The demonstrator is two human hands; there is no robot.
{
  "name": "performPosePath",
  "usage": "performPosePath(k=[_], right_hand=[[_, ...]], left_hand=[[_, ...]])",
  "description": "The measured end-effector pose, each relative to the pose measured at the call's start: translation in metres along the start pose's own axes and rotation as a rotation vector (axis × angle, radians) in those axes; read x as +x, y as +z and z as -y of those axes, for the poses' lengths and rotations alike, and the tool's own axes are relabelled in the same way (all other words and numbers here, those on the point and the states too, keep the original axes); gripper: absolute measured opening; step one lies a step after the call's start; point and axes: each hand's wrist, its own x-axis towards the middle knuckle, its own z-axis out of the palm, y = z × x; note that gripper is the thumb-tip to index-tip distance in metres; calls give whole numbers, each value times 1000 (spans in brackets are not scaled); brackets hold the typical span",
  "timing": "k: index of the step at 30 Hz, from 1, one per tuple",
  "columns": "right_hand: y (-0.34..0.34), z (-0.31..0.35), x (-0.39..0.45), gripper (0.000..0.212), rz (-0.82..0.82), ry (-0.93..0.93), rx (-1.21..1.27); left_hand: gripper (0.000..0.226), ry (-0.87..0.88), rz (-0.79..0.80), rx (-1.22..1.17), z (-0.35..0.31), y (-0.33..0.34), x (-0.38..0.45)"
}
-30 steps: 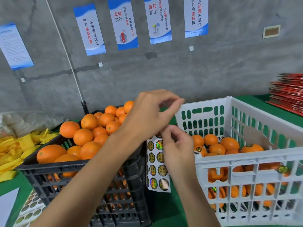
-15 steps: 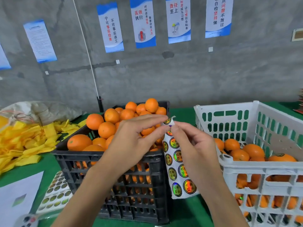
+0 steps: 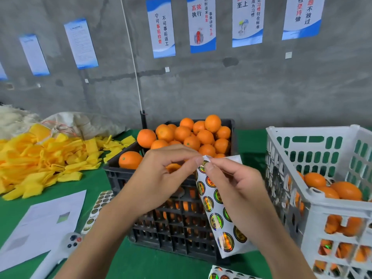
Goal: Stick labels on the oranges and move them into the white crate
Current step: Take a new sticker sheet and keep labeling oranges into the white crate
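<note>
Head view: label-peeling step, with both hands raised in front of the black crate (image 3: 153, 216) of unlabelled oranges (image 3: 191, 135); the right hand (image 3: 237, 190) pinches the top of the hanging label sheet (image 3: 218, 214) between thumb and fingers, while the left hand (image 3: 161, 178) nips the sheet's top edge with thumb and forefinger, remaining fingers loosely curled. Next, judged from this, a freed label must go onto an orange, which then goes into the white crate (image 3: 314, 206) at right, already holding several oranges
</note>
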Motion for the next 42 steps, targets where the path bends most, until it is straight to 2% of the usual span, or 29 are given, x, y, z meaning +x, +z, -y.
performPosePath(k=[5,8,11,13,17,20,25,27,31,35,38,40,42], right_hand=[[13,-8,0,23,-12,-2,-96],[17,-11,-1,28,-17,6,-137],[18,-14,-1,28,-58,13,-171],[18,-15,0,25,-85,30,-177],[15,-20,1,23,-110,45,-174],[16,-20,1,20,-118,43,-180],[17,-19,2,19,-135,48,-162],[15,-19,2,23,-134,45,-166],[9,-20,5,27,-150,39,-186],[9,-23,7,21,-169,17,-166],[11,-25,7,19,-178,6,-154],[12,-24,7,18,-188,7,-144],[12,-22,7,19,-193,21,-121]], left_hand=[[18,-65,-14,-89,15,-6,-14],[17,-149,-141,-162,28,-9,-15],[14,-267,-327,-71,51,-18,-7],[11,-298,-357,61,62,-26,0],[7,-178,-247,492,73,-37,13],[9,-182,-117,564,79,-39,24],[18,-192,235,824,91,-29,49],[14,-240,282,818,94,-26,50],[16,-373,309,600,98,-30,48],[52,-487,347,438,99,-32,45],[40,-554,437,492,95,-28,47],[49,-611,487,568,92,-24,50],[50,-643,470,589,91,-21,54]])
